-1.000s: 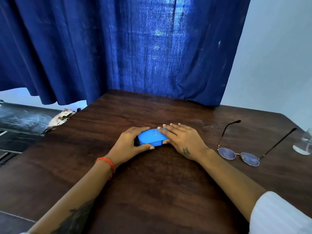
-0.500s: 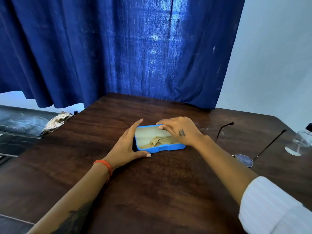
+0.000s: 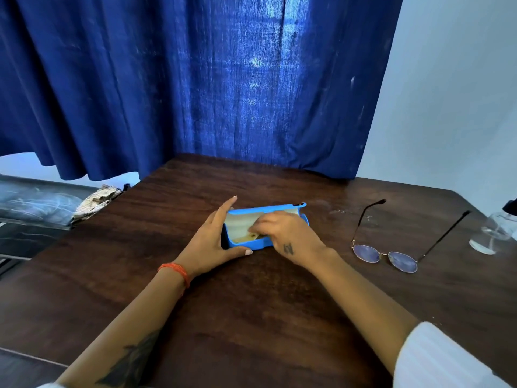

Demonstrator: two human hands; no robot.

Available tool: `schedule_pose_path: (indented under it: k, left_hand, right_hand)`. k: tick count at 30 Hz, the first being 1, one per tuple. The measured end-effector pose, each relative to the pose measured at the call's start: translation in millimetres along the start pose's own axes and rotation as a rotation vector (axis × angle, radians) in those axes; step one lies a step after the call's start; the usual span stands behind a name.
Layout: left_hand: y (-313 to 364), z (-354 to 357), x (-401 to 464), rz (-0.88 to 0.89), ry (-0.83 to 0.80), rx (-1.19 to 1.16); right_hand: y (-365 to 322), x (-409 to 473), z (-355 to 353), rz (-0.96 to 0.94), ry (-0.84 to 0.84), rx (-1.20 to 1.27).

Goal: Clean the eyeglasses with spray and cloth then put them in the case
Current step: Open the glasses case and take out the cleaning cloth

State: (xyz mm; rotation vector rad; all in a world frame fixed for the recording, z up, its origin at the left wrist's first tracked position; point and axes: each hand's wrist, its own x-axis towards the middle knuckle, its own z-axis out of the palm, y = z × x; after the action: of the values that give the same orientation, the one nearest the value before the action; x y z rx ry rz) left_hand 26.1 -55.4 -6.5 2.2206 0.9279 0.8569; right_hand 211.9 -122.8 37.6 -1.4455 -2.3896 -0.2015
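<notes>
A blue eyeglass case lies open in the middle of the dark wooden table, its pale lining showing. My left hand grips the case's left end, thumb along the front edge. My right hand reaches into the case, its fingertips pinched on a beige cloth lying inside. The eyeglasses, thin metal frame with bluish lenses, rest on the table to the right with their arms spread away from me. A clear spray bottle with a black top stands at the far right edge.
A dark blue curtain hangs behind the table's far edge. Left of the table lie a grey cushion and a crumpled patterned cloth. A pale wall is at the right.
The case went from shut under both hands to open. My right hand has moved from the lid down into the case onto the cloth. My left hand still steadies the left end.
</notes>
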Motion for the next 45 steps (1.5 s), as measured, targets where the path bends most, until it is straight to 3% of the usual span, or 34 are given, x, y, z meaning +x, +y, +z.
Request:
schedule_pose_path:
  k: [3, 8, 11, 15, 21, 26, 29, 32, 34, 38, 41, 45]
  left_hand:
    - [1, 0, 1, -0.003, -0.007, 0.007]
    - [0, 0, 1, -0.010, -0.014, 0.019]
    - [0, 0, 1, -0.002, -0.004, 0.023]
    - [2, -2, -2, -0.006, 0.031, 0.027]
    - [7, -3, -6, 0.049, 0.070, 0.133]
    - [14, -2, -12, 0.093, 0.082, 0.243]
    - [26, 2, -21, 0.251, 0.253, 0.376]
    - [49, 12, -33, 0.378, 0.421, 0.352]
    - [70, 28, -42, 0.371, 0.371, 0.242]
    - [124, 63, -47, 0.156, 0.034, -0.155]
    - [148, 80, -42, 0.095, -0.107, -0.115]
    - [162, 86, -39, 0.151, -0.070, -0.028]
  right_hand:
    - [6, 15, -2, 0.122, -0.199, -0.023]
    - [7, 26, -6, 0.131, -0.235, -0.171]
    - [6, 18, -9, 0.151, -0.134, -0.084]
    - [4, 4, -35, 0.176, 0.147, 0.142]
    - [-4, -39, -70, 0.324, 0.424, 0.508]
    - [-4, -91, -64, 0.467, 0.460, 0.710]
    - [-2, -118, -52, 0.612, 0.471, 0.909]
    - [-3, -135, -46, 0.714, 0.488, 1.181]
    - [-3, -139, -45, 0.768, 0.490, 1.223]
    - [-7, -138, -46, 0.741, 0.469, 1.134]
    - [-11, -138, -50, 0.718, 0.483, 1.011]
    - [-12, -144, -62, 0.679, 0.448, 0.854]
